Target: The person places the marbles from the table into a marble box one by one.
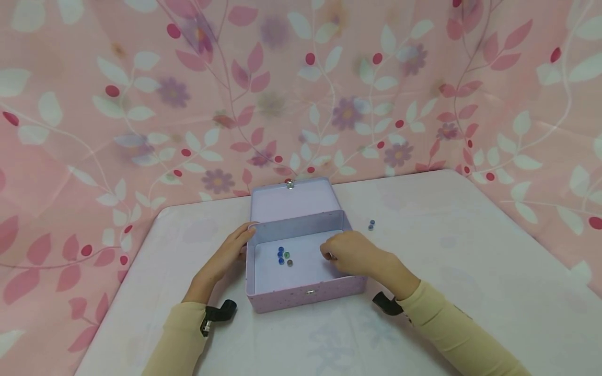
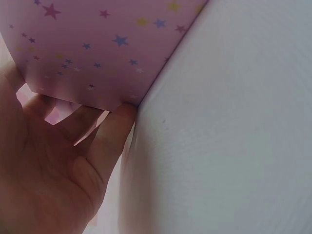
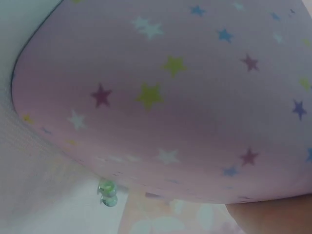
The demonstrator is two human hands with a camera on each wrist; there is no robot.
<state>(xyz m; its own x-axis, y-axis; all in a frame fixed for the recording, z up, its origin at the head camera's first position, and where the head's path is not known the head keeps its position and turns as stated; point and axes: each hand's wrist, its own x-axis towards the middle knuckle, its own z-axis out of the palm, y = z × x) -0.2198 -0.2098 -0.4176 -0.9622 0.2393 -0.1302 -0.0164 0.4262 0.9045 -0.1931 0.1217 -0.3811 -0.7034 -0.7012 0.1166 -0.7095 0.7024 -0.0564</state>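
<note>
An open lilac metal box (image 1: 305, 297) with printed stars stands on the table, its lid (image 1: 295, 201) tilted back behind it. Against the box's left side is my left hand (image 1: 230, 250), its thumb over the rim. The left wrist view shows fingers (image 2: 114, 136) bent around the starred wall's edge, down to the base. My right hand (image 1: 355, 253) is inside the box at the right, its fingers curled and pointing down, with a small shiny thing (image 1: 333, 256) showing at them. Several glass beads (image 1: 281, 254), blue, green and brownish, lie on the box floor, left of this hand.
Two more glass beads (image 1: 371, 224) lie on the white tabletop (image 1: 447, 271) right of the box; the right wrist view shows a pair of beads (image 3: 108, 190) beyond the box wall. Pink floral cloth (image 1: 301, 104) hangs behind the table.
</note>
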